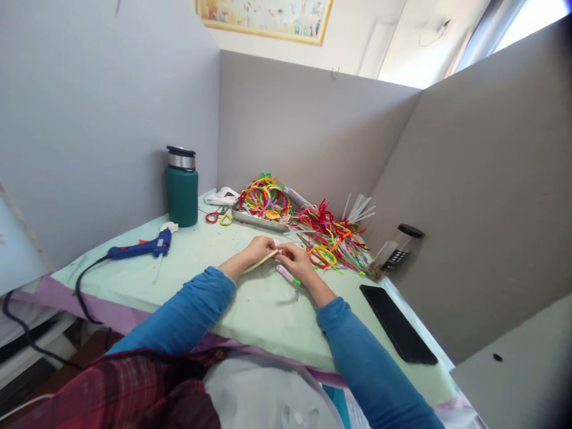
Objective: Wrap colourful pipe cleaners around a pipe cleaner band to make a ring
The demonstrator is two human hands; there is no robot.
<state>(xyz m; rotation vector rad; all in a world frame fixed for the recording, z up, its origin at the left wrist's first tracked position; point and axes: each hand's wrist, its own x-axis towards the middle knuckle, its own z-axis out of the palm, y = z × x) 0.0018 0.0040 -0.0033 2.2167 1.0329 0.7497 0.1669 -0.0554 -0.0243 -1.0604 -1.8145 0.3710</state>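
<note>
Holding a thin pale-yellow strip (259,263) with both hands, nearly closed, fingertips meeting over the worktop (268,304). Pinching near the strip's upper end with right hand (295,260), fingers bent; curled round it from the other side with left hand (259,249), its lower end slanting out beneath the palm. Too small to tell exactly how each fingertip grips.

Lying just below the right hand, on the pale green cover: a small pink-and-green piece (288,274). Heaped beyond and to the right: fuzzy coloured stems (333,229), mostly red, pink and green, with a yellow ring (328,255) at the near edge and translucent sticks (358,210) fanning out behind. Set farther back: a shallow metal tray (261,223) piled with coloured loops (263,195), plus a red loop (211,218) and a yellow-green loop (226,220) near its left end.

Standing upright on the left: a green flask (182,193). Lying nearer: a blue glue gun (147,246), with dark cord (78,286) running off the edge. Placed at far right: a black phone (397,325), near a tilted clear container with black lid (399,247). Enclosed by grey partitions (308,119), with a framed picture (268,18) above.
</note>
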